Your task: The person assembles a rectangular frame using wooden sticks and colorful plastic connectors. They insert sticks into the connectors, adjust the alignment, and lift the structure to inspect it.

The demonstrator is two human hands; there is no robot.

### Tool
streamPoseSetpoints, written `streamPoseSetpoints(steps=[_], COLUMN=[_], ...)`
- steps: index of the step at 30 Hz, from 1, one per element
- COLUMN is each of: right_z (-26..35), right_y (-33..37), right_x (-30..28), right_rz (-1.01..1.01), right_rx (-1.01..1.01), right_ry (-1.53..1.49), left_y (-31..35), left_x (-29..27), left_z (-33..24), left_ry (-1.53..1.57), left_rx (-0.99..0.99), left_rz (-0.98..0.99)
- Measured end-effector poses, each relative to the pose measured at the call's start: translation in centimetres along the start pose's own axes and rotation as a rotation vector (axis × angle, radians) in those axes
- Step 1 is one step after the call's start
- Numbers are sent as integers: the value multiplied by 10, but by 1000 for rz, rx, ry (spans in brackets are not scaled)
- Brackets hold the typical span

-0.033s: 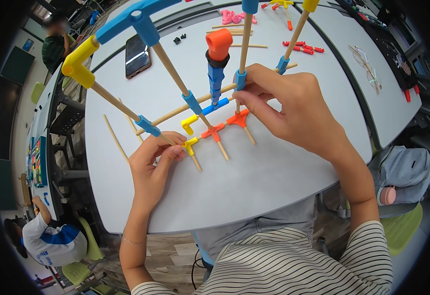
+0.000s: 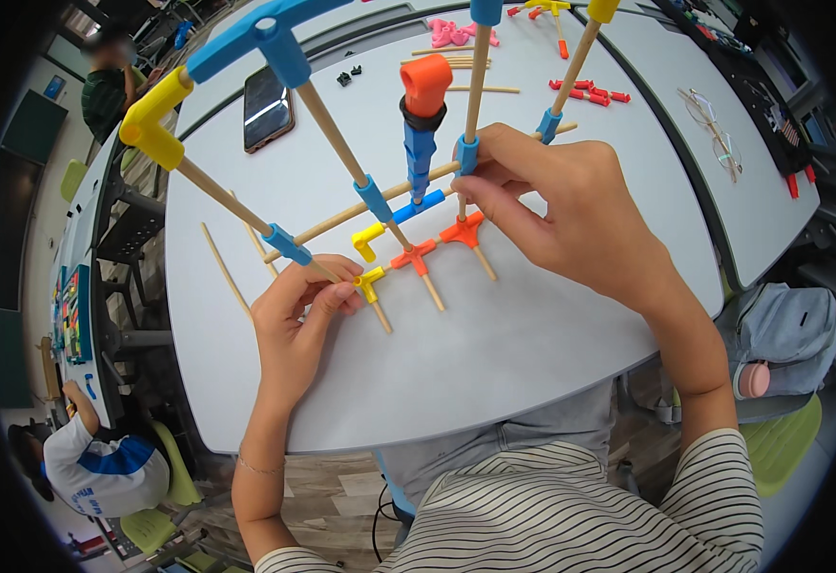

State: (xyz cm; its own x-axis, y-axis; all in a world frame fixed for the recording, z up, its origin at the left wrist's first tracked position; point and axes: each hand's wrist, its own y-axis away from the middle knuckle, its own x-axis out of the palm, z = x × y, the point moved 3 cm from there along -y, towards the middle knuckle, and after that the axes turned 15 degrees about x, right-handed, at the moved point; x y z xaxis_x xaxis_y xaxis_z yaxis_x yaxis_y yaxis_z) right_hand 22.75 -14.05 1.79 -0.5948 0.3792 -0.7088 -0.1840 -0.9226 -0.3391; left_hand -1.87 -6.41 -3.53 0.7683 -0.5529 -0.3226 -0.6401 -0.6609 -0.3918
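A frame of wooden dowels and plastic connectors stands on the table before me. My left hand (image 2: 289,320) pinches the lower end of the left dowel (image 2: 326,270), right by a yellow connector (image 2: 371,278). With thumb and forefinger, my right hand (image 2: 575,215) grips a blue connector (image 2: 467,155) on an upright dowel where the long crossbar meets it. Two orange connectors (image 2: 415,258) join the bottom row, with short dowels poking toward me. Behind them rises a blue post with an orange cap (image 2: 426,84). The fingertips of my right hand are partly hidden.
A phone (image 2: 269,110) lies at the back left. Loose dowels (image 2: 446,63), pink pieces (image 2: 450,34) and red connectors (image 2: 590,93) are scattered farther back. Eyeglasses (image 2: 714,129) rest on the right table. A backpack (image 2: 783,334) sits on a chair; two people are at the left.
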Motion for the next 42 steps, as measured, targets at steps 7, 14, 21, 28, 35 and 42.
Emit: streamPoseSetpoints(steps=[7,14,21,28,35,42], right_z=[-1,-2,0,-1,-1,6], right_y=[-3,-5,-4,-4,-6,-8], right_x=[0,1,2,6,3,-4], right_rz=[2,-20,-6,-96,-60,73], right_rx=[-30,-45,-43,-128,-106,4], right_ry=[-14,0,19,-97,-130,-31], left_y=[-4,-5,-7,-7,-7,-10], left_x=[1,2,3,2,4,4], left_z=[11,15,13,13,11,5], left_ry=[147,148,106,15,11,-56], left_rx=[-12,-7,-40,1,-2,-53], left_rz=[58,34,48,-7,-58,-15])
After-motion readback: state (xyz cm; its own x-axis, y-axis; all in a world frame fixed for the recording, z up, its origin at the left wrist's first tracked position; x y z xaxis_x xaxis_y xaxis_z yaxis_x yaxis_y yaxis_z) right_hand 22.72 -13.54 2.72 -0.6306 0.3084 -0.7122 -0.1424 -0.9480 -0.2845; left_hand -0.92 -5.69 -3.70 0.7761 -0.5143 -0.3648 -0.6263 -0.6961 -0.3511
